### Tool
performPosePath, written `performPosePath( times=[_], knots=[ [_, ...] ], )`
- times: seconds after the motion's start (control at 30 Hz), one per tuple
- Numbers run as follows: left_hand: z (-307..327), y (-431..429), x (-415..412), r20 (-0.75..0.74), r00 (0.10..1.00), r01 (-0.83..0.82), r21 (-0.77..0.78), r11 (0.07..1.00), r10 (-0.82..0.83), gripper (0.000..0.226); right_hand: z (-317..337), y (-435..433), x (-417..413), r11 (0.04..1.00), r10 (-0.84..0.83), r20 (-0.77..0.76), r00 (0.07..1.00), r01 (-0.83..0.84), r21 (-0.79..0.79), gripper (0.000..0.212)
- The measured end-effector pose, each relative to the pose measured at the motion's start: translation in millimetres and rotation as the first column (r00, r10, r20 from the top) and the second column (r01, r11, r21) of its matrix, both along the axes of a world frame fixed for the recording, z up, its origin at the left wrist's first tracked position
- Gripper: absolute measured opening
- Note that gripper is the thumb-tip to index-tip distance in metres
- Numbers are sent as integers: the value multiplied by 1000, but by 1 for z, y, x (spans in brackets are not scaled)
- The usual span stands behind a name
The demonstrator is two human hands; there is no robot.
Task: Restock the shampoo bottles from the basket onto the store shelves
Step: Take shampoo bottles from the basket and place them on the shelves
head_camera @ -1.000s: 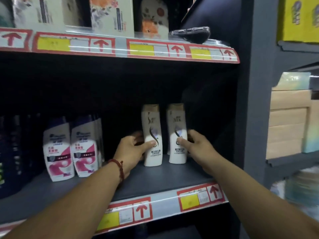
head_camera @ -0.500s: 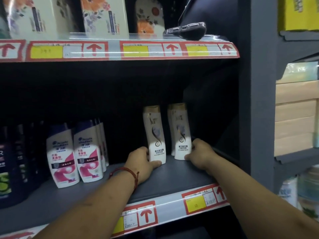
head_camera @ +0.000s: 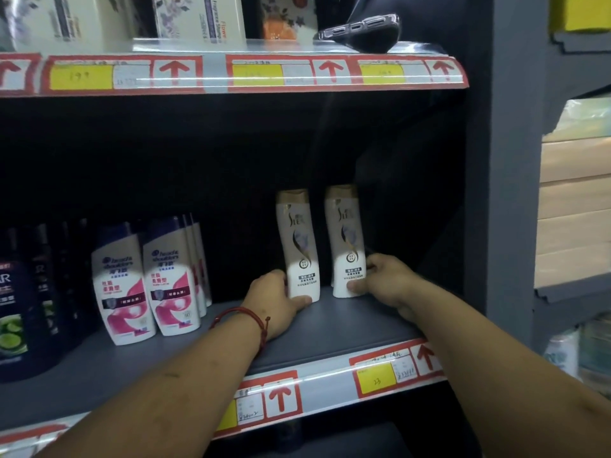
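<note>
Your left hand [head_camera: 276,304] rests on the grey shelf [head_camera: 330,328], fingers curled around the foot of the left white bottle [head_camera: 299,246], thumb lying along its front base. Your right hand [head_camera: 385,282] grips the bottom of the right white bottle [head_camera: 345,241], thumb across its front and fingers wrapped behind. Both bottles stand upright, gold caps up, near each other with a dark gap between them. A red cord bracelet [head_camera: 251,320] circles your left wrist. Further left stand pink-and-white shampoo bottles [head_camera: 148,279], then dark bottles [head_camera: 20,309]. On the shelf above lies a black phone [head_camera: 360,31].
</note>
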State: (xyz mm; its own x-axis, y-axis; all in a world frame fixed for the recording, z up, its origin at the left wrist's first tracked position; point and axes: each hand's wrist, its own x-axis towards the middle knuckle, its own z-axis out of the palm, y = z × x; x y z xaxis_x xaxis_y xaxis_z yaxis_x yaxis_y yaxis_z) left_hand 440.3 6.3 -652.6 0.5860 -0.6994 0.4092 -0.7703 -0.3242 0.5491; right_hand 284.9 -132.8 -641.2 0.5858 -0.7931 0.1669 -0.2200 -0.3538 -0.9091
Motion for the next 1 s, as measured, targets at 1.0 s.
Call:
performPosePath(
  times=[1.0],
  knots=[
    [6,6,-2,-149,988,-23,8,1000,24,49,8,16,0,935,-204,-244,948,114,-336,49]
  ],
)
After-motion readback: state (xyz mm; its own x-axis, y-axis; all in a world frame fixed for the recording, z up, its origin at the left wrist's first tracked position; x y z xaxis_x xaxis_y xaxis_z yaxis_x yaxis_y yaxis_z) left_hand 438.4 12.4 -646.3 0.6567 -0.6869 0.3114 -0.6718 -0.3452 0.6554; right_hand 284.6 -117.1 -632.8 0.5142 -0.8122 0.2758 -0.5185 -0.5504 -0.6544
